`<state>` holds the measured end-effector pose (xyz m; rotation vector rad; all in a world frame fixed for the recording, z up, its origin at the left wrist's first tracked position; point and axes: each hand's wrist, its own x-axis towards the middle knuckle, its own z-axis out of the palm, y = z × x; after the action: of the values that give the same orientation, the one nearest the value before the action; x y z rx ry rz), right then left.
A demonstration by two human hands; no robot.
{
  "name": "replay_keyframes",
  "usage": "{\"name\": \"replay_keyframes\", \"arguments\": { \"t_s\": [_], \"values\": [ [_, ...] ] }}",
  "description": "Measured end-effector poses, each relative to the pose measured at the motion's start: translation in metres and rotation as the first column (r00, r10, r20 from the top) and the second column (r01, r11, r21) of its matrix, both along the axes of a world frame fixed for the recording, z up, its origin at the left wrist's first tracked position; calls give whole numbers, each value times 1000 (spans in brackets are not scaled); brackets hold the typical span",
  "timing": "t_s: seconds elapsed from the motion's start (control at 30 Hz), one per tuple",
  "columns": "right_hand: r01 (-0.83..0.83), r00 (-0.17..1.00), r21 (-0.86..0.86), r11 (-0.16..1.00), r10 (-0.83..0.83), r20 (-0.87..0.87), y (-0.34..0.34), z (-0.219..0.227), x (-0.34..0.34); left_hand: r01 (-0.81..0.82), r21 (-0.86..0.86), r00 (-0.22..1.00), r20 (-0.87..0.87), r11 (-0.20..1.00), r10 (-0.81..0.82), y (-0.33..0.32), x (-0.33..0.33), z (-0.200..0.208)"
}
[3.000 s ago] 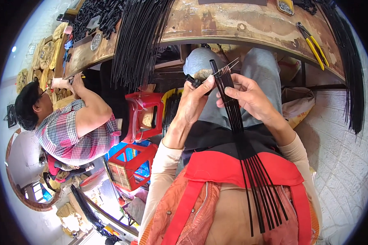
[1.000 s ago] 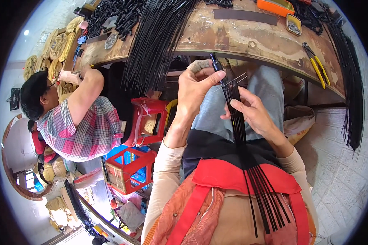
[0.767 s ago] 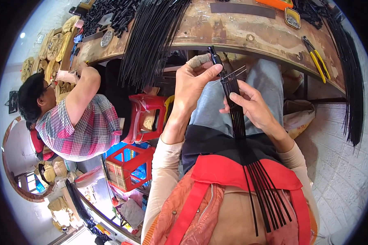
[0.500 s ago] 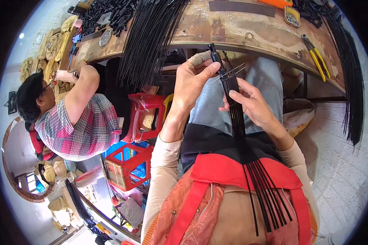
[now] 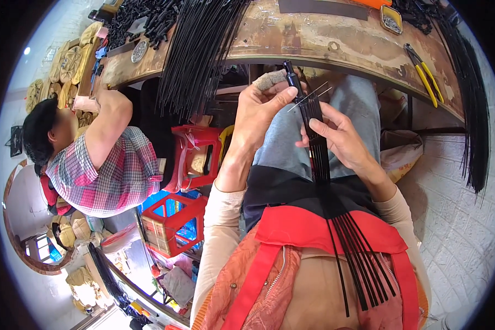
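Observation:
A folded umbrella frame [image 5: 320,160] of thin black ribs lies over my lap, its rib ends fanning down across my red-trimmed apron [image 5: 283,226]. At its upper end my left hand [image 5: 254,116] pinches a shiny black tubular part [image 5: 291,75] between thumb and forefinger. Beige wrapping [image 5: 270,81] covers that forefinger. Lower down, my right hand [image 5: 342,137] is closed around the rib bundle, thumb on top and some fingers hidden behind it. Thin metal wires [image 5: 321,94] stick out crosswise from the frame between my hands.
Ahead stands a worn wooden bench [image 5: 313,41] with a hanging bunch of black ribs [image 5: 201,60], yellow-handled pliers [image 5: 425,76] and a tray of small metal parts [image 5: 391,22]. A co-worker in a plaid shirt [image 5: 113,170] sits at left, near red stools [image 5: 176,225].
The umbrella frame's top and the crosswise wires have shifted slightly. Both hands keep nearly the same hold. The co-worker's raised forearm has moved a little.

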<state>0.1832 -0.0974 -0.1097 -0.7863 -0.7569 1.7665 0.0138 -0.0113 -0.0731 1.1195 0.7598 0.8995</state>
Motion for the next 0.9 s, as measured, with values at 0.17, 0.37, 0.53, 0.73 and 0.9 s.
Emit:
{"name": "replay_keyframes", "arguments": {
  "t_s": [0.17, 0.37, 0.53, 0.73, 0.9],
  "values": [
    [13, 1000, 0, 1000, -13, 15, 2, 0, -2, -124, -55, 992, 3, 991, 125, -7, 4, 1],
    [-22, 999, -36, 999, 21, -44, 5, -3, -2, -184, -37, 982, 26, 982, 185, -10, 4, -2],
    [-48, 998, -27, 999, 46, -47, 5, -4, -5, -218, 51, 973, -66, 975, 221, -12, 2, -3],
    [-50, 998, -22, 999, 49, -31, 5, -2, -5, -148, -46, 989, 14, 988, 149, -6, -1, -3],
    [-23, 1000, -14, 1000, 23, -5, 3, 0, -5, -142, -61, 988, 55, 988, 145, -10, 1, -1]
  ]
}}
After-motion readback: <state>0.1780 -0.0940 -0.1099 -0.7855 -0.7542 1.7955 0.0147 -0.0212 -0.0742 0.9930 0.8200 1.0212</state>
